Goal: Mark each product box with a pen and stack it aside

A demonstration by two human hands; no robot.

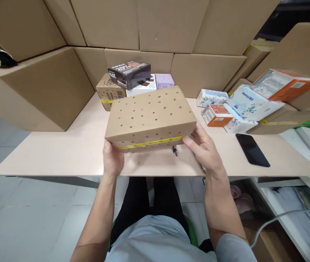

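A brown cardboard box (149, 111) printed with small dark rings is held up, slightly tilted, over the front of the table. Yellow tape runs along its near side. My left hand (112, 158) grips its near left corner, the thumb against the side and the other fingers hidden. At the near right corner my right hand (204, 148) is closed on the same box, thumb on the taped side. Under the right part of the box, a small dark object (174, 150) lies on the table, too small to name.
Behind the box stand a dark carton (130, 74), a patterned brown box (110, 91) and a lilac box (164, 80). To the right are tissue packs (253, 102), orange boxes (217, 115) and a black phone (253, 150). Large cardboard boxes (138, 27) wall the table (70, 153).
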